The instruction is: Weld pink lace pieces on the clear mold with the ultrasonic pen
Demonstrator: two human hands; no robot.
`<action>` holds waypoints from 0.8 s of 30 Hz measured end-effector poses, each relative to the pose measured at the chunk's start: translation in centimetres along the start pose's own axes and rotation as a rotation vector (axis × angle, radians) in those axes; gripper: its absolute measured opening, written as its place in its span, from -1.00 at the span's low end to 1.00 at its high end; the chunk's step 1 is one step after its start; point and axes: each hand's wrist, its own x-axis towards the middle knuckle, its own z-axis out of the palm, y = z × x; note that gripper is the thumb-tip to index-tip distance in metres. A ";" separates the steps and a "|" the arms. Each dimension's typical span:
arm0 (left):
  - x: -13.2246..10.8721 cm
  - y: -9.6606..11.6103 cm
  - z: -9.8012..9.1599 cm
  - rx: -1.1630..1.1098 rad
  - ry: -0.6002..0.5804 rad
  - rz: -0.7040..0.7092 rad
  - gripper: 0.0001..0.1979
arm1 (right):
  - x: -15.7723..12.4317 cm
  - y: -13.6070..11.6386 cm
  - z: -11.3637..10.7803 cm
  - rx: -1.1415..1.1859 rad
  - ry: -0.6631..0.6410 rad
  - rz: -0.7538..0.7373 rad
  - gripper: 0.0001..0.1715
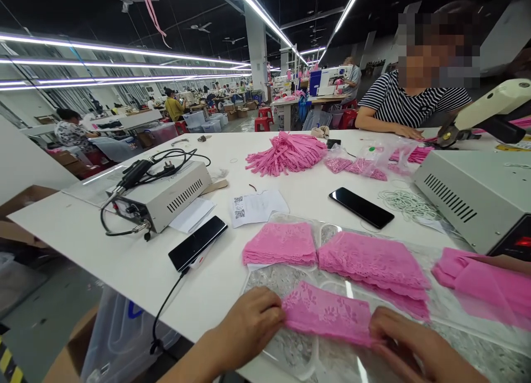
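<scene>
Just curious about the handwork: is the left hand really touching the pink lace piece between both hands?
Touching: the head view shows the left hand gripping the lace piece by its left end.

Lace piece (327,313) in front of two lace stacks (371,258)

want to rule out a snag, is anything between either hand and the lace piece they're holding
Nothing visible: the left hand and right hand grip the lace piece directly at opposite ends. The pink stacks lie beyond it.
</scene>
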 end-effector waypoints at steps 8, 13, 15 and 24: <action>5.7 -5.5 -4.7 -0.065 0.133 -0.214 -0.85 | 9.8 -1.5 -7.1 -0.005 0.200 0.008 -0.59; 7.4 -9.7 -7.2 0.004 0.230 -0.203 -0.81 | 14.6 -1.6 -7.8 -0.026 0.306 -0.117 -0.72; 6.5 -10.4 -6.9 0.015 0.194 -0.177 -0.79 | 15.0 -1.4 -6.4 -0.037 0.273 -0.176 -0.76; 6.2 -8.1 -3.9 -0.013 0.101 -0.099 -0.77 | 9.2 2.1 -5.4 -0.028 0.329 -0.029 -0.74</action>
